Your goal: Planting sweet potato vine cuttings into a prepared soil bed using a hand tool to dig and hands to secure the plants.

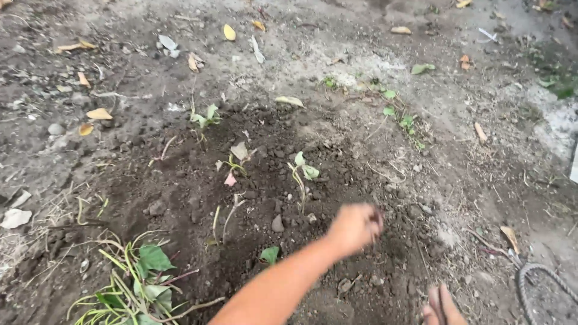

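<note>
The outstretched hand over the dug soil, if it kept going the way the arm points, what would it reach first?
The hand points up and right across loose dark soil. Nothing planted lies in that line; first would likely be bare clods, then the small green weeds, though depth is unclear.

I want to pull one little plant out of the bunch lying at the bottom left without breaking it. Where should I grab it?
Probably low on a pale stem, not the leaves. The bunch of cuttings lies flat on the soil, its thin stems fanning out left and right and its soft green leaves in the middle. Come from above, pinching one stem near its bare end.
</note>
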